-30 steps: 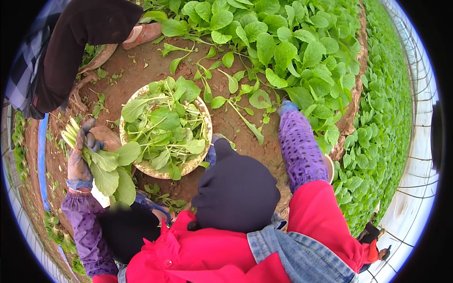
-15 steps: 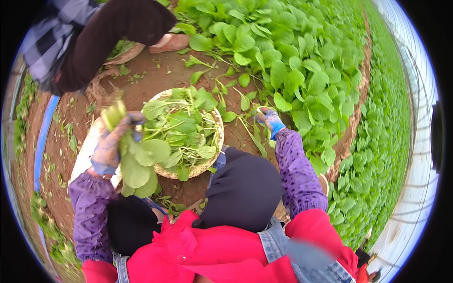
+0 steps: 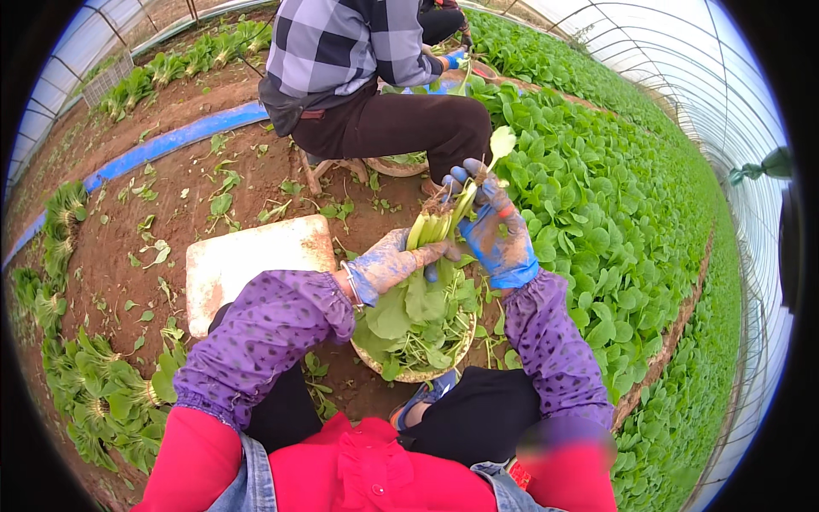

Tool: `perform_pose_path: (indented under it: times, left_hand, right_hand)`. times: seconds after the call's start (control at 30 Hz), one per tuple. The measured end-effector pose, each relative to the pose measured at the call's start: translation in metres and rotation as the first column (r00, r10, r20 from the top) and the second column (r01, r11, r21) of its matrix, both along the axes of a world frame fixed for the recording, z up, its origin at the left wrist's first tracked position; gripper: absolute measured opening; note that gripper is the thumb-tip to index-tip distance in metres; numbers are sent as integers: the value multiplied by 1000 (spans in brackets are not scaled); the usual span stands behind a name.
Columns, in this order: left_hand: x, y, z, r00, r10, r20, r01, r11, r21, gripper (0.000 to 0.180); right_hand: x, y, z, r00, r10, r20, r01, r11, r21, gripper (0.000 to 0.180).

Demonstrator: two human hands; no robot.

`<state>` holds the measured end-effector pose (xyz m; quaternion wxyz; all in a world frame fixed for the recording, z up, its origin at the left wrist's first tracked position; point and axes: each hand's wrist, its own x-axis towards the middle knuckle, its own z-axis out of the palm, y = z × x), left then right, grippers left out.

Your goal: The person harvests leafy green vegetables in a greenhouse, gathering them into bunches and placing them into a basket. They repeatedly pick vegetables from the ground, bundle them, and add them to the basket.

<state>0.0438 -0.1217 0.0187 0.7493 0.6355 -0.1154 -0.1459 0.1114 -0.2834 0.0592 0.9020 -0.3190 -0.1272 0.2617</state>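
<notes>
My left hand, in a soiled blue-and-tan glove, is closed round a bunch of leafy greens. Their pale stems and soil-flecked roots point up and away, while the broad leaves droop over a round, pale basin. Close beside the roots, my gloved right hand has its fingers curled on a single leafy green, whose stalk slants past the bunch. More loose greens fill the basin between my knees.
A white slab lies left on the soil. Tied bunches line the far left, near a blue strip. Growing greens crowd the right. Ahead, a seated person in a checked top works with a blue-gloved hand.
My view has tilted up. The left hand has brought the bunch from the basin's left side to over it, and the right has come from the plants to the bunch's roots.
</notes>
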Motion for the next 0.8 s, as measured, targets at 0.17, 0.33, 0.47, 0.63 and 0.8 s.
perform_pose_path:
  times: [0.17, 0.33, 0.47, 0.63, 0.8]
  left_hand:
    - [-9, 16, -3, 996, 87, -4, -87, 991, 107, 28]
    - [-19, 42, -9, 817, 275, 507, -563, 572, 596, 33]
    - [-19, 52, -1, 738, 156, 656, -644, 452, 617, 37]
    - [-19, 47, 7, 744, 4, 668, -651, 231, 723, 31]
    - [-20, 40, 1, 681, -78, 728, -704, 204, 680, 32]
  right_hand:
    - [14, 6, -6, 889, -213, 404, 415, 748, -518, 20]
    - [32, -7, -18, 868, -432, 245, 486, 841, -239, 23]
    - [21, -43, -38, 880, 254, 402, 335, 267, -903, 45]
    - [-6, 6, -15, 766, 85, 637, 511, 519, -685, 37]
    - [7, 1, -31, 853, -178, 491, 495, 572, -654, 18]
